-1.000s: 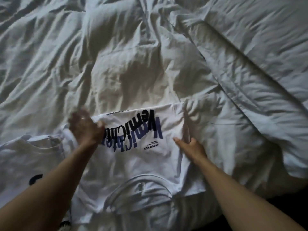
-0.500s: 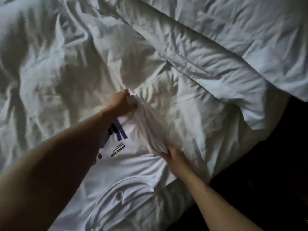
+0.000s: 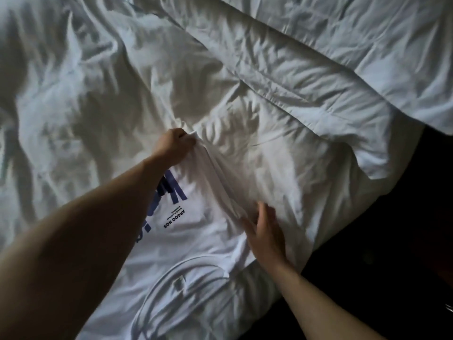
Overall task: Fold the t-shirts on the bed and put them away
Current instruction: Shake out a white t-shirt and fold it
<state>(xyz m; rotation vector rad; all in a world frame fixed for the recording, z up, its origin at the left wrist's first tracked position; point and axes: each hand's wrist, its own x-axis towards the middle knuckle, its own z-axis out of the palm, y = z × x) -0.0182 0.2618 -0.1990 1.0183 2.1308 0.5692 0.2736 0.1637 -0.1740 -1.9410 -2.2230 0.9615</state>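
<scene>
white cotton t-shirt with blue and black print [image 3: 203, 227] lies flat on bed near edge, collar toward camera | left hand [image 3: 172, 149] pinches its far corner, bunched, at shirt's far end | right hand [image 3: 266, 233] fingers straight, spread, resting on its right folded edge | rumpled white duvet [image 3: 306, 77] beyond and underneath

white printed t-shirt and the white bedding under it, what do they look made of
White printed t-shirt: looks like soft matte cotton jersey; it bunches in limp folds where the left hand grips it. White rumpled duvet: probably crisper woven cotton, with sharp creases and stitched edges.
</scene>
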